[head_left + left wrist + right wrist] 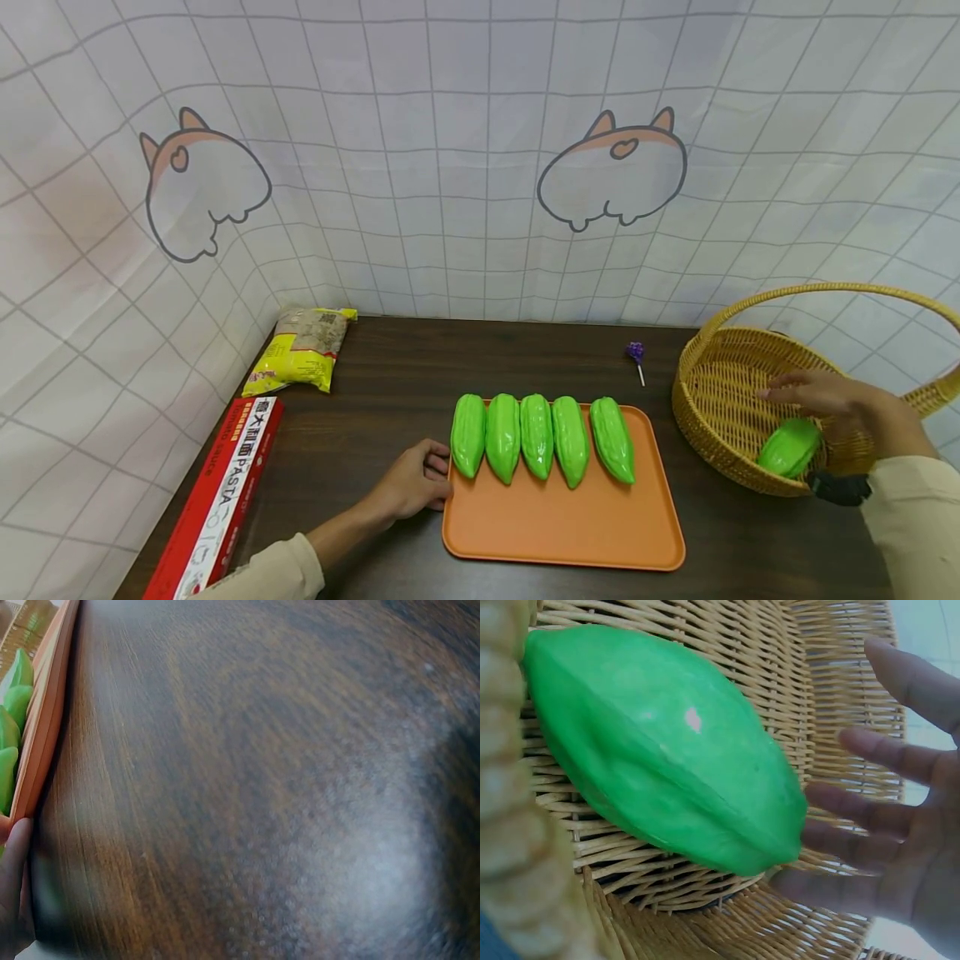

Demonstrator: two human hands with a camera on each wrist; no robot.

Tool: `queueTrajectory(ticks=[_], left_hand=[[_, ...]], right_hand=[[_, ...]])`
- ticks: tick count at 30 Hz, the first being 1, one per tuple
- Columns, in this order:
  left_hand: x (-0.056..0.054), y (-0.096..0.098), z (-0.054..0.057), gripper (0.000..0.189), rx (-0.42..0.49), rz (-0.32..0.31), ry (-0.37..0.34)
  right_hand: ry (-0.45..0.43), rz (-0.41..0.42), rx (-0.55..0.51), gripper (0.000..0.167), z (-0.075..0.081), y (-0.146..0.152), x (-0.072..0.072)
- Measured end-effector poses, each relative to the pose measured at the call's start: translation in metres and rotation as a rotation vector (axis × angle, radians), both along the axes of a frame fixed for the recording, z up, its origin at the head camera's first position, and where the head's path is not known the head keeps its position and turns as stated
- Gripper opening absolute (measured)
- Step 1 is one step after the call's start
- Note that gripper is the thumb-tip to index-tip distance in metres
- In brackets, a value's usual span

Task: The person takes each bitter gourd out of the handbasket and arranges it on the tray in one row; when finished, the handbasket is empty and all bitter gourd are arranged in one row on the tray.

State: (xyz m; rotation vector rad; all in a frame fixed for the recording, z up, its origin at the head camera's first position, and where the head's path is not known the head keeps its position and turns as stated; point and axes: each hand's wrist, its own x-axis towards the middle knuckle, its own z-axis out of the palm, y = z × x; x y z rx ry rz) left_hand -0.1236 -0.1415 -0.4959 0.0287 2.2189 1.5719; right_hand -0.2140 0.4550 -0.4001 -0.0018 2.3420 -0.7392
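Observation:
My left hand (pixel 411 482) holds the left rim of an orange tray (pixel 562 529), and in the left wrist view a finger (pixel 13 862) lies against that edge. Several glossy green star fruits (pixel 503 437) lie side by side along the tray's far half, the rightmost one slightly apart. Over the wicker basket (pixel 720 400), my right hand (pixel 821 396) has its fingers spread and grasps nothing. Another green star fruit (pixel 660 750) rests on the basket's bottom, its tip close to the right hand's fingers in the right wrist view.
The basket's tall arched handle (pixel 832 288) rises over its opening. A wrapped purple lollipop (pixel 636 353) lies left of the basket. At the left are a yellow bag (pixel 303 350) and a long red pasta box (pixel 217 500). A white grid curtain (pixel 465 167) hangs behind the table.

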Motion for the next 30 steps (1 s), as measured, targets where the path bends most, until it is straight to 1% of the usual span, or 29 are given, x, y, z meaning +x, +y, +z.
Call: queueTrajectory(ticks=[4, 8, 12, 17, 23, 30], left_hand=[[0.0, 0.0, 0.0, 0.058, -0.004, 0.004, -0.004], [0.001, 0.0, 0.001, 0.058, -0.001, 0.006, -0.006], [0.001, -0.001, 0.0, 0.058, 0.003, 0.007, -0.004], [0.002, -0.001, 0.001, 0.058, -0.001, 0.01, 0.002], [0.002, 0.0, 0.002, 0.057, 0.002, 0.01, 0.006], [0.001, 0.001, 0.001, 0.057, 0.02, 0.007, 0.005]], right_hand=[[0.028, -0.032, -0.049, 0.086, -0.003, -0.002, -0.001], [0.083, -0.032, -0.086, 0.083, -0.006, -0.006, -0.002], [0.098, -0.042, -0.12, 0.08, -0.01, -0.009, -0.003], [0.076, -0.05, -0.115, 0.079, -0.015, -0.008, -0.006], [0.025, -0.035, -0.096, 0.081, -0.011, -0.008, -0.011], [0.006, -0.031, -0.133, 0.082, -0.01, -0.01, -0.015]])
